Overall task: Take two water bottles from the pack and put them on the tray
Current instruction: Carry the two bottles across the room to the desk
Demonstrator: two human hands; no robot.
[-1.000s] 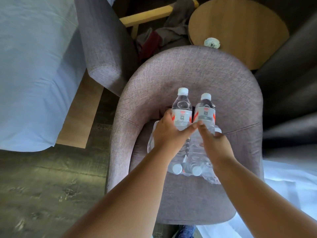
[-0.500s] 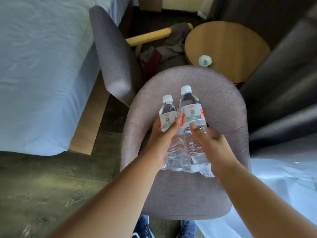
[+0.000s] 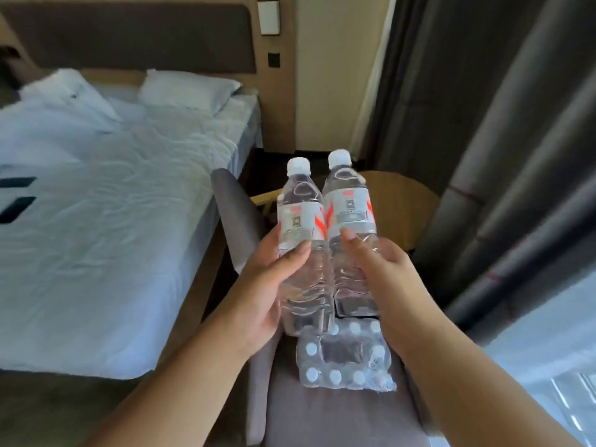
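Two clear water bottles with white caps and white-and-red labels are held upright side by side in the air. My left hand (image 3: 263, 291) grips the left bottle (image 3: 298, 227) around its middle. My right hand (image 3: 383, 279) grips the right bottle (image 3: 350, 208) the same way. Below them the shrink-wrapped pack of bottles (image 3: 343, 359) lies on the seat of a grey armchair (image 3: 322, 417), white caps facing up. No tray is in view.
A bed (image 3: 106, 201) with white sheets and pillows fills the left. A second grey chair (image 3: 235, 217) stands between bed and armchair. A round wooden table (image 3: 406, 204) sits behind the bottles. Dark curtains (image 3: 483, 156) hang on the right.
Both hands have lifted the two bottles up and clear of the pack. My head has tilted up, so the bed, headboard and wall have come into view.
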